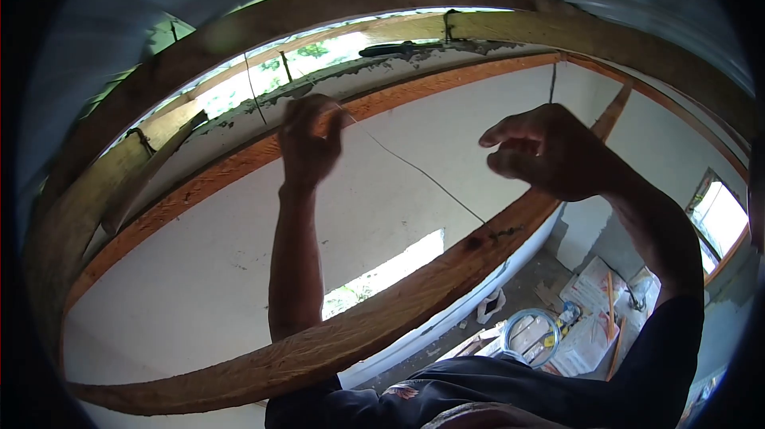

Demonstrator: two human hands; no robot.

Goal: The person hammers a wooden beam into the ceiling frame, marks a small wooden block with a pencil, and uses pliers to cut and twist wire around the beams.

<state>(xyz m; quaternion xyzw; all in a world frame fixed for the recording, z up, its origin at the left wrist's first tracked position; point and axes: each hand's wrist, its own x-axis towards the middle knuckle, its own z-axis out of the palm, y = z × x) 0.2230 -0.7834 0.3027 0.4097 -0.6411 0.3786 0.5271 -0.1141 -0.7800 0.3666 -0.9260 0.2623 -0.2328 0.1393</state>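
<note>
My left hand is raised in front of the far beam, its fingers pinched together on the end of a thin wire. From there the wire runs down to the right and meets the near wooden beam, beside a dark mark on its top. My right hand is held up above the right part of that beam. Its fingers are curled, with a gap between thumb and forefinger and nothing visible in them.
An orange-brown beam runs along the white wall. Above it, a curved-looking rafter spans an opening with greenery. A second thin wire hangs at upper left. Below right lie a blue coil and papers.
</note>
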